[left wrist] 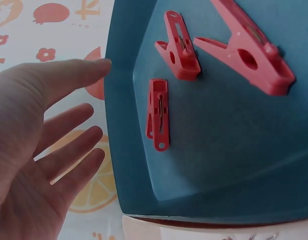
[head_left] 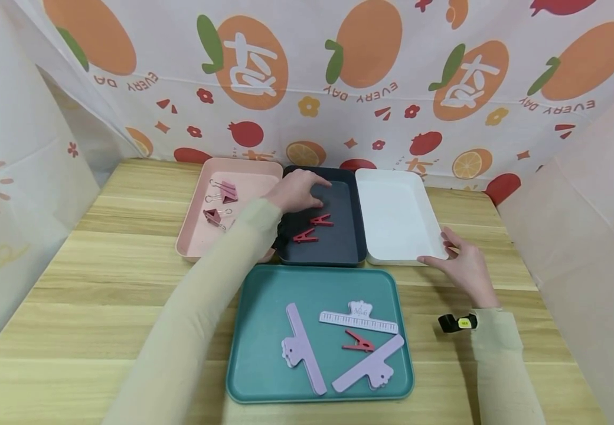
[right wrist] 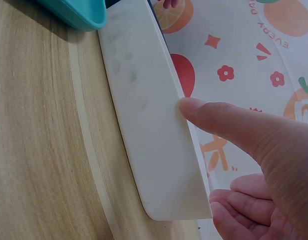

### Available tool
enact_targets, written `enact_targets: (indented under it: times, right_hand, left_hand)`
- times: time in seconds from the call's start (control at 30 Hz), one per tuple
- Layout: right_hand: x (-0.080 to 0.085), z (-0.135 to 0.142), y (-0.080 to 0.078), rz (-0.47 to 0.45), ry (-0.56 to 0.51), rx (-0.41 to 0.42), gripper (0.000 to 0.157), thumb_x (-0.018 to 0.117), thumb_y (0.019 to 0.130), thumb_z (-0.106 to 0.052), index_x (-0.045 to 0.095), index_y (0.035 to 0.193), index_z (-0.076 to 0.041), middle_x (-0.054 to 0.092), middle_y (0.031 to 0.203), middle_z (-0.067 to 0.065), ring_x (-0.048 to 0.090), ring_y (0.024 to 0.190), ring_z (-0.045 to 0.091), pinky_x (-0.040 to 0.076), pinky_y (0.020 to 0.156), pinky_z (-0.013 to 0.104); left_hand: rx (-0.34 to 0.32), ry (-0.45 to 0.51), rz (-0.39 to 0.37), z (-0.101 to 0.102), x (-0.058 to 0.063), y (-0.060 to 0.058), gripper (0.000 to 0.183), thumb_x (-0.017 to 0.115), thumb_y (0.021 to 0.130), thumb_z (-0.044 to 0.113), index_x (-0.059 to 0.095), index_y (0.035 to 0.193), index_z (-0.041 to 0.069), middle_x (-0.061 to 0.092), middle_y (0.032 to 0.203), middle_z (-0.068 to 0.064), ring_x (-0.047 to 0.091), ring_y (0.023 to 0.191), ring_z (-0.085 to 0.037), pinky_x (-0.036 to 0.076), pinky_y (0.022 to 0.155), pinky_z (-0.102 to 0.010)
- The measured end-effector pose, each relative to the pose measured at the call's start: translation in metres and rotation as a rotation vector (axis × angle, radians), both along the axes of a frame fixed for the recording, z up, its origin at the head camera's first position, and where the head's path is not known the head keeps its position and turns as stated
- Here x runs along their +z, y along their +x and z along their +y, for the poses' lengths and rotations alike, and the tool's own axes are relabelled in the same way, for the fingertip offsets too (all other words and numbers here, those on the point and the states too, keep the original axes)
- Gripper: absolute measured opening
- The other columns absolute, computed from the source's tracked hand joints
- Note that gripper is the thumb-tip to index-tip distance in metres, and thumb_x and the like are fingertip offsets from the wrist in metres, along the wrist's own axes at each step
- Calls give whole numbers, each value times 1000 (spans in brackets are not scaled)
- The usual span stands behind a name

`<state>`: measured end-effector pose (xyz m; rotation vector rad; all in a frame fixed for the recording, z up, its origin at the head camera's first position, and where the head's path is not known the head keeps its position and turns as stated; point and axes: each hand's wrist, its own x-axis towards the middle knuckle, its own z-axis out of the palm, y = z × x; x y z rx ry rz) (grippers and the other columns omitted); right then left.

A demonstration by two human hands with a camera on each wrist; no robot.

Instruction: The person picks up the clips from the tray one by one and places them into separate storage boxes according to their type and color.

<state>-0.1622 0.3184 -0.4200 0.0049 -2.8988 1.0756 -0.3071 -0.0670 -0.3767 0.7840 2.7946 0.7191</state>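
My left hand is over the black tray, its fingers loosely bent and holding nothing. In the left wrist view three red clothespins lie in that tray, including an edge-on clothespin near the hand; my arm hides part of the tray in the head view. My right hand holds the front right corner of the white tray. Its thumb presses the front rim, while the curled fingers sit at the right side.
Left stands a pink tray with pink binder clips. A teal tray in front bears a red clothespin and several long clips, including a lilac clip and a ruler-marked clip. A patterned cloth hangs behind.
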Motion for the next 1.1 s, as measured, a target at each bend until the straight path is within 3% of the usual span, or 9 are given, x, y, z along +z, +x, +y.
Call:
enact_targets:
  times: [0.2, 0.37, 0.43, 0.6, 0.7, 0.77, 0.93, 1.1]
  right_hand:
    - [1, 0, 1, -9, 0, 0, 104, 87, 79, -47, 36, 154, 5, 46, 149, 27, 53, 129, 39, 47, 100, 44]
    - [1, 0, 1, -14, 4, 2, 106, 87, 78, -49, 36, 154, 5, 45, 150, 28, 53, 128, 40, 47, 100, 45]
    - [1, 0, 1, -16, 1, 0, 106, 87, 78, -49, 36, 154, 5, 45, 150, 27, 53, 129, 39, 47, 100, 44]
    - [1, 0, 2, -24, -2, -2, 107, 86, 78, -50, 35, 155, 4, 44, 151, 27, 53, 129, 39, 46, 100, 45]
    - [1, -1, 2, -23, -2, 1, 107, 86, 78, -50, 34, 155, 5, 44, 151, 27, 53, 128, 40, 46, 100, 45]
    - [2, -1, 2, -16, -1, 3, 106, 87, 79, -48, 35, 155, 5, 45, 150, 27, 53, 128, 40, 46, 100, 45]
    - [1, 0, 1, -1, -1, 6, 105, 87, 79, -46, 36, 154, 6, 46, 150, 27, 53, 128, 39, 47, 100, 44]
    - [1, -1, 1, 4, -4, 8, 104, 88, 79, -45, 37, 153, 6, 46, 150, 26, 53, 128, 38, 47, 100, 43]
  left_hand:
    - [-14, 30, 7, 0, 3, 7, 54, 80, 90, 22, 64, 141, 16, 70, 122, -9, 62, 87, -21, 51, 76, -34]
    - [-41, 55, 24, 0, 7, 15, 55, 81, 90, 24, 63, 141, 14, 65, 134, -9, 63, 104, -24, 52, 85, -34]
    - [-48, 70, 34, -1, 8, 18, 55, 81, 90, 24, 64, 141, 14, 65, 134, -7, 64, 103, -22, 53, 85, -34]
    - [-65, 103, 44, -3, 9, 26, 56, 82, 89, 26, 63, 141, 14, 71, 115, -2, 64, 69, -14, 54, 76, -31]
    - [-77, 118, 45, -3, 10, 31, 56, 82, 89, 25, 63, 141, 14, 71, 113, -3, 62, 61, -13, 54, 74, -29]
    - [-82, 130, 45, -3, 11, 35, 56, 82, 89, 24, 64, 141, 15, 70, 118, -5, 65, 67, -14, 55, 76, -29]
    - [-93, 129, 70, -2, 16, 45, 56, 83, 88, 27, 64, 140, 16, 61, 139, -5, 65, 103, -15, 53, 94, -33]
    - [-112, 117, 65, -2, 19, 53, 59, 82, 88, 33, 63, 142, 17, 60, 141, -4, 64, 107, -14, 48, 102, -37]
